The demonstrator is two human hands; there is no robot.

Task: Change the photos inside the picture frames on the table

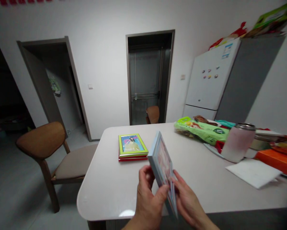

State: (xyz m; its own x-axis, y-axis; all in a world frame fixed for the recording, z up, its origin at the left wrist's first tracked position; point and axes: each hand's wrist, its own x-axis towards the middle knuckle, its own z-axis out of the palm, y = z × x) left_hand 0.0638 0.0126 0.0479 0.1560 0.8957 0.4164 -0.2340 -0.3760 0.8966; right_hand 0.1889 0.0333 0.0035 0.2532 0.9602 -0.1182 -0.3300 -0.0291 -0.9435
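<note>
Both my hands hold a light-blue picture frame point(161, 159), tilted on edge above the near side of the white table point(105, 188). My left hand point(150, 195) grips its left side, with the thumb over the front. Against the right side press the fingers of my right hand point(186, 199). The picture inside looks pinkish and is seen at a steep angle. Beyond my hands, a yellow-green picture frame point(121, 145) with a figure in a yellow dress lies on top of a red frame point(131, 158).
At the table's right are a green snack bag point(200, 129), a pink-white bottle point(239, 143), a folded white paper point(254, 172) and an orange box point(277, 161). A wooden chair point(41, 140) stands left of the table. Behind it are a refrigerator point(210, 76) and doorways.
</note>
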